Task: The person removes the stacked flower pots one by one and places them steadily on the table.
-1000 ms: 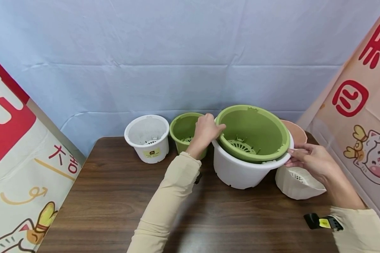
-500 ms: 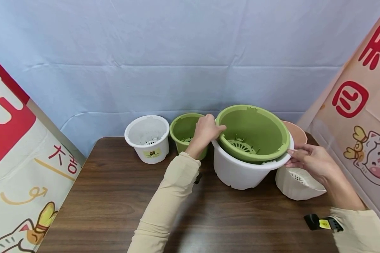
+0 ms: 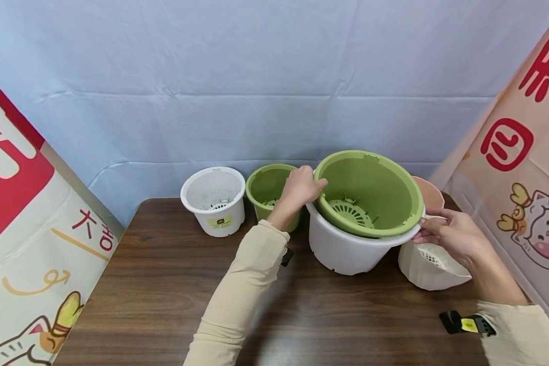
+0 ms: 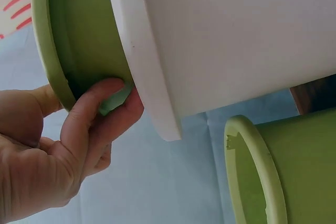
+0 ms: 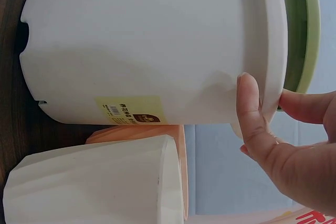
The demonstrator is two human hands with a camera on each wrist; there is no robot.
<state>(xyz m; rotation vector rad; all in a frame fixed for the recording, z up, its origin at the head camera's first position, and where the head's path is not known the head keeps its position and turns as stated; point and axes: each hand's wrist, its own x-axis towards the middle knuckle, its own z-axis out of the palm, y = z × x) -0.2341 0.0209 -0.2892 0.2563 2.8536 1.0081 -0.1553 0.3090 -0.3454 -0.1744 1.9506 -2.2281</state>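
A large green flower pot (image 3: 379, 188) sits tilted inside a large white flower pot (image 3: 347, 251). With my left hand (image 3: 300, 188) I grip the green pot's left rim; in the left wrist view the thumb lies over the rim and curled fingers press beneath it. A pale green bit (image 4: 115, 100) shows between those fingers and I cannot tell what it is. My right hand (image 3: 453, 231) pinches the white pot's rim on the right side. The right wrist view shows a yellow label (image 5: 131, 109) on the white pot's wall.
A small white pot (image 3: 219, 221) and a small green pot (image 3: 267, 183) stand left of the big pots. At right are an orange pot (image 3: 429, 193), partly hidden, and a cream pot (image 3: 423, 272). Behind the wooden table (image 3: 164, 290) hangs a pale blue cloth (image 3: 256, 76).
The large green pot has shifted slightly right and toward the front within the white pot, my left hand moving with it. My right hand keeps its hold on the white rim.
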